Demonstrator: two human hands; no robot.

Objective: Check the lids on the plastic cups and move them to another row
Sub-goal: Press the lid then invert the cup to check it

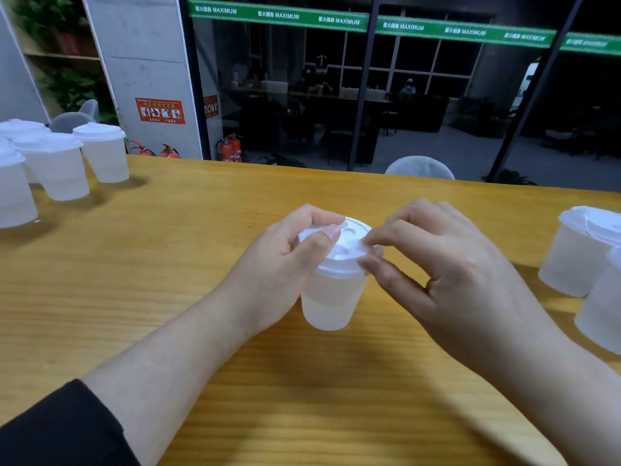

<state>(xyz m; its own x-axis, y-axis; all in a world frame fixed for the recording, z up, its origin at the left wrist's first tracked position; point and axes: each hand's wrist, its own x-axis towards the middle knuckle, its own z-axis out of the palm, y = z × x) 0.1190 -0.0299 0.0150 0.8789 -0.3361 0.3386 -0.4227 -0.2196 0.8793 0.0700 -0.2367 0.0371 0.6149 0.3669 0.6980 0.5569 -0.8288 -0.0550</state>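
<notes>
On the wooden surface [134, 297], our left hand [285, 264] grips the cup [331, 297]; our right hand [437, 264] pinches its lid [339, 250]; we should press evenly around the rim.

A wooden desk [168, 264] fills the lower frame. Red fire extinguishers [231, 148] stand left of centre above it, an orange sign [160, 111] on the grey pillar [141, 62], green banners [279, 13] along the top.

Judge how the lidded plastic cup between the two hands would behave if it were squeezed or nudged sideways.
The cup looks thin and translucent, so its wall would probably flex under a squeeze. It narrows toward its base and carries a wider lid, so a sideways nudge might tip it. It seems to hold little or nothing, so it is likely light.
</notes>
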